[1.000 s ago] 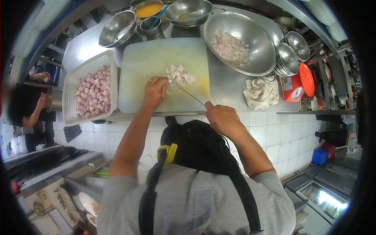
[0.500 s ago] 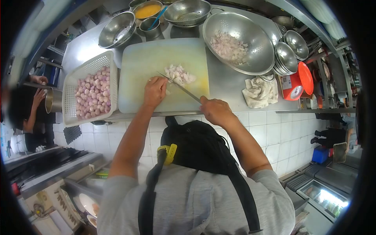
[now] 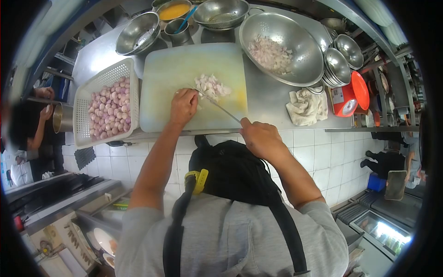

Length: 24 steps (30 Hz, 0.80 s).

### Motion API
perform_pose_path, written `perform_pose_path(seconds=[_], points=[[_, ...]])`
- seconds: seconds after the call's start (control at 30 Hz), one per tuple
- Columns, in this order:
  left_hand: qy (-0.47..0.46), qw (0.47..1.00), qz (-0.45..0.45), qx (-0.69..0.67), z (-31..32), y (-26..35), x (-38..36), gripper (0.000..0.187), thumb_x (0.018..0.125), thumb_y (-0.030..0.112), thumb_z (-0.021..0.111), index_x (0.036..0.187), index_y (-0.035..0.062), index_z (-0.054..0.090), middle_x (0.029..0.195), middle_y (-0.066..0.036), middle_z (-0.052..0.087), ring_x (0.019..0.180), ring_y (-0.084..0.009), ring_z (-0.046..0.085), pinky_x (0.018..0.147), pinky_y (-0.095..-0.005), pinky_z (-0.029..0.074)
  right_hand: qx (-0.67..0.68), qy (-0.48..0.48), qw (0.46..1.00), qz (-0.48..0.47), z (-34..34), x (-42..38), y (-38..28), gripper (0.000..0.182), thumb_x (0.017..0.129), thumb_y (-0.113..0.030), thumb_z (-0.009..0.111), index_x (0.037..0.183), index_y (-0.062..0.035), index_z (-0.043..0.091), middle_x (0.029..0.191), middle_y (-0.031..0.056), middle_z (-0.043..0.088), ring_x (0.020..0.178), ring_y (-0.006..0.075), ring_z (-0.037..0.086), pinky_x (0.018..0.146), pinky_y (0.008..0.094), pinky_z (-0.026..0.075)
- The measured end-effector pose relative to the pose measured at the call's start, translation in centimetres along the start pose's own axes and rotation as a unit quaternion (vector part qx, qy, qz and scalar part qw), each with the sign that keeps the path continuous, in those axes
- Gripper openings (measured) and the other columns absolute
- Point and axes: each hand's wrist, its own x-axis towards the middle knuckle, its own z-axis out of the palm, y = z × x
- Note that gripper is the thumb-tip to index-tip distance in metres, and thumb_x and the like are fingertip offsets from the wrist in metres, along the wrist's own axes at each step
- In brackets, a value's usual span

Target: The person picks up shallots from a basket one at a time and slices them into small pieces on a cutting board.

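My right hand point(image 3: 262, 138) is closed around the handle of a kitchen knife point(image 3: 220, 107), whose blade slants up and left over the cutting board point(image 3: 161, 69). My left hand point(image 3: 184, 107) is curled on the board near the blade's tip, its fingers closed on a peeled shallot that they mostly hide. Just beyond the blade lies a small heap of chopped shallots point(image 3: 212, 86). Left of the board, a white plastic basket point(image 3: 79, 113) holds many peeled shallots point(image 3: 110, 108).
A large steel colander point(image 3: 307, 57) with chopped shallot stands right of the board. Nearby are a crumpled cloth point(image 3: 307, 107), stacked steel bowls point(image 3: 337, 67) and a red scale point(image 3: 344, 102). Steel bowls point(image 3: 138, 34) and a steel cup point(image 3: 177, 33) line the back. Another person's hand point(image 3: 45, 112) shows at left.
My right hand has shifted slightly right and down with the knife handle, and the blade has turned more edge-on. My left hand stays almost in place. At right, another person's tray has moved.
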Motion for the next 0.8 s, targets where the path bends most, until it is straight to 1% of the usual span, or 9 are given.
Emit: perform_pose_path(seconds=[0.1,0.17,0.3,0.4,0.5,0.6,0.7,0.8], points=[[0.003,1.000,-0.002,-0.003,0.1,-0.1,0.1,0.006,0.085,0.000,0.070,0.090,0.0032,0.069,0.089,-0.013,0.069,0.083,-0.0358,0.065,0.077,-0.0455,0.052,-0.015,-0.003,1.000,-0.011,1.6,1.0,1.0,0.021,0.103,-0.021,0.058,0.108,-0.0001,0.057,0.086,0.0233,0.073,0.087,0.0430,0.073,0.077,0.0551,0.055],[0.005,1.000,0.001,-0.011,0.2,-0.2,0.0,0.005,0.086,0.001,0.070,0.090,0.0033,0.069,0.089,-0.013,0.069,0.083,-0.0362,0.065,0.077,-0.0456,0.052,-0.001,-0.013,1.000,-0.001,3.0,2.7,1.8,0.021,0.104,-0.022,0.056,0.110,-0.0023,0.055,0.087,0.0221,0.073,0.088,0.0438,0.072,0.079,0.0565,0.054],[0.002,1.000,0.000,-0.009,0.1,-0.2,0.1,0.006,0.085,0.001,0.070,0.090,0.0036,0.069,0.089,-0.014,0.069,0.083,-0.0365,0.065,0.077,-0.0457,0.052,-0.004,-0.039,0.999,0.017,0.7,1.6,0.5,0.021,0.105,-0.023,0.056,0.111,-0.0031,0.055,0.090,0.0229,0.073,0.092,0.0448,0.071,0.082,0.0576,0.053],[0.004,1.000,-0.003,-0.009,0.0,-0.1,-0.1,0.006,0.086,0.001,0.070,0.091,0.0038,0.069,0.088,-0.013,0.069,0.082,-0.0363,0.065,0.076,-0.0457,0.052,-0.006,-0.066,0.997,0.040,-0.9,0.2,-0.3,0.021,0.103,-0.021,0.057,0.109,-0.0007,0.057,0.094,0.0255,0.073,0.096,0.0432,0.072,0.085,0.0550,0.054],[0.001,1.000,-0.003,-0.013,0.3,-0.3,0.1,0.007,0.086,0.000,0.069,0.091,0.0040,0.069,0.088,-0.013,0.069,0.081,-0.0361,0.065,0.076,-0.0458,0.052,0.012,-0.033,0.999,0.009,1.7,2.3,1.0,0.023,0.105,-0.025,0.055,0.110,-0.0031,0.055,0.090,0.0233,0.073,0.093,0.0449,0.070,0.082,0.0575,0.052],[-0.008,1.000,-0.003,-0.006,0.1,-0.4,0.0,0.007,0.085,0.000,0.069,0.091,0.0041,0.068,0.087,-0.013,0.069,0.081,-0.0359,0.065,0.075,-0.0459,0.052,-0.007,-0.015,1.000,-0.006,1.8,2.8,0.9,0.022,0.104,-0.022,0.058,0.108,0.0001,0.057,0.088,0.0236,0.073,0.093,0.0427,0.073,0.081,0.0549,0.055],[-0.001,1.000,0.003,-0.007,-0.1,0.0,0.0,0.007,0.085,0.000,0.069,0.090,0.0041,0.068,0.086,-0.012,0.069,0.080,-0.0358,0.065,0.075,-0.0459,0.052,-0.004,-0.032,0.999,0.010,-0.7,0.2,-0.1,0.022,0.103,-0.021,0.058,0.108,0.0001,0.056,0.088,0.0245,0.073,0.093,0.0434,0.072,0.082,0.0555,0.055],[0.013,1.000,0.007,-0.004,0.1,-0.2,0.0,0.007,0.085,0.000,0.069,0.090,0.0044,0.069,0.086,-0.012,0.069,0.080,-0.0353,0.065,0.075,-0.0458,0.052,0.003,-0.040,0.999,0.013,0.0,0.3,0.5,0.022,0.103,-0.021,0.059,0.108,0.0002,0.056,0.089,0.0250,0.073,0.094,0.0442,0.072,0.083,0.0558,0.054]])
